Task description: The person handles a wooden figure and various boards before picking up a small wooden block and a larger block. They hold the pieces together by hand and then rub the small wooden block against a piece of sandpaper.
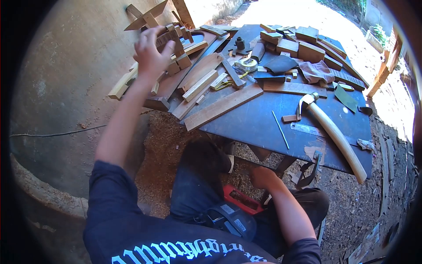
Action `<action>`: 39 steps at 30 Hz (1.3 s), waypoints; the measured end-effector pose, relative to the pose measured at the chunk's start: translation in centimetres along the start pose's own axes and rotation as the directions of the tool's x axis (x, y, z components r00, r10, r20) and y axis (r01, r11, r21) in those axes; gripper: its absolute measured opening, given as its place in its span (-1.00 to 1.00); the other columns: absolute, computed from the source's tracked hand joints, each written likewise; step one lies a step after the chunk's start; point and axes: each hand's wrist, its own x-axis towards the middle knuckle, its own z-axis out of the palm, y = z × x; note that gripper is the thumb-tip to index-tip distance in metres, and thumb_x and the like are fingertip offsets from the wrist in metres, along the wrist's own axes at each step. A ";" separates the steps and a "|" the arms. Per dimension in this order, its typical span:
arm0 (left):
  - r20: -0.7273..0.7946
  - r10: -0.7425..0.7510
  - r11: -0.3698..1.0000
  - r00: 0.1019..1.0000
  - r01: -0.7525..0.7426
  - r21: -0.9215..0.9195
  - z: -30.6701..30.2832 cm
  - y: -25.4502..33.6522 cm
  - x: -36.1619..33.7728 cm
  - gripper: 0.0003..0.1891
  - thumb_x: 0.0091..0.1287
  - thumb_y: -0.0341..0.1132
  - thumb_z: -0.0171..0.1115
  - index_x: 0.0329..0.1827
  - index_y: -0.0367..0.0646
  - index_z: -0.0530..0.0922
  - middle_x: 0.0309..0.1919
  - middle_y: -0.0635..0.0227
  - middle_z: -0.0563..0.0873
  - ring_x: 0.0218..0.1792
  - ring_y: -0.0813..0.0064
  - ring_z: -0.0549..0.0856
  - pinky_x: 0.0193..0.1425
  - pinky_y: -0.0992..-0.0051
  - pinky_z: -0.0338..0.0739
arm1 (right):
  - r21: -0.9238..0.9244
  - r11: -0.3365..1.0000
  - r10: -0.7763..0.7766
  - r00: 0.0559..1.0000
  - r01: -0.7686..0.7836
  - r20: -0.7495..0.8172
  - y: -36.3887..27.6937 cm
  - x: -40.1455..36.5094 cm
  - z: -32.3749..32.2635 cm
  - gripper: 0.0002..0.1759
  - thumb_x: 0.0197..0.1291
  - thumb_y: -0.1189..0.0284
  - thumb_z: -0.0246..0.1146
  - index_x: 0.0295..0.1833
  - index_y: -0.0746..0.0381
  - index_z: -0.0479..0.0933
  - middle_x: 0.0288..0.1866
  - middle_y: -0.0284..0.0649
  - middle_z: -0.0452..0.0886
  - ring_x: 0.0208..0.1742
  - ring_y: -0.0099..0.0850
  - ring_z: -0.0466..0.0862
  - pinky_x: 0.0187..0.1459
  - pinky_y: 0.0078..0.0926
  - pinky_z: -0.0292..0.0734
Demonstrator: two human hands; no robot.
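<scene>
My left hand point(151, 53) is stretched over the far left of the workbench, thumb and fingers apart around the near side of a wooden block assembly point(172, 38). More short wood pieces point(183, 61) and a long pale strip point(118, 90) lie close beside it. Low in front of my lap, my right hand point(263, 177) is closed with its fingers curled under, and I cannot tell what is in them. Just below that hand, between my legs, sits a red plastic tray point(229, 190). A dark object with a strap point(231, 220) rests on my lap.
On the blue-topped bench point(246, 116) lie a claw hammer point(336, 136), a metal ruler point(303, 128), a thin light-blue stick point(280, 130), a tape measure point(247, 65), sandpaper point(346, 99) and stacked wood blocks point(311, 52). A clamp point(311, 171) hangs at the near edge. Shavings cover the ground.
</scene>
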 end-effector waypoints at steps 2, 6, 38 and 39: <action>-0.065 0.169 0.884 0.983 -0.180 -0.431 -5.2 8.9 -2.6 -0.70 0.35 -0.35 0.45 0.12 -0.16 0.66 0.02 0.13 0.75 0.13 0.16 0.71 0.34 0.20 0.50 | -0.010 1.000 -0.015 1.000 0.015 -0.013 0.2 0.4 0.4 -0.61 0.27 0.41 0.18 0.15 0.23 0.71 0.10 0.15 0.76 0.19 0.06 0.77 0.20 0.05 0.68; -0.156 0.518 0.474 0.841 -0.434 -0.766 -13.4 18.9 -6.5 -0.76 0.26 -0.55 0.40 -0.05 -0.14 0.61 -0.20 0.33 0.75 -0.06 0.28 0.77 0.13 0.29 0.48 | -0.022 0.999 -0.032 0.999 0.032 0.022 1.0 1.8 2.0 -0.65 0.27 0.41 0.18 0.07 0.27 0.73 0.03 0.17 0.78 0.11 0.08 0.79 0.16 0.06 0.70; -0.340 0.429 0.189 0.837 -0.451 -0.872 -13.1 25.4 -8.0 -0.90 0.29 -0.35 0.44 -0.29 -0.06 0.64 -0.43 0.45 0.65 -0.44 0.37 0.67 -0.33 0.36 0.47 | 0.006 0.997 -0.072 0.995 0.073 -0.065 1.9 0.7 2.3 -0.70 0.27 0.42 0.18 -0.03 0.31 0.75 0.00 0.18 0.78 0.09 0.09 0.80 0.11 0.06 0.72; -0.340 0.428 0.188 0.837 -0.450 -0.873 -13.1 25.5 -8.0 -0.90 0.30 -0.34 0.44 -0.30 -0.06 0.64 -0.43 0.46 0.64 -0.45 0.37 0.66 -0.34 0.36 0.47 | 0.008 0.997 -0.073 0.995 0.074 -0.065 1.9 0.7 2.4 -0.70 0.27 0.42 0.18 -0.03 0.31 0.75 0.00 0.18 0.78 0.09 0.09 0.80 0.11 0.06 0.72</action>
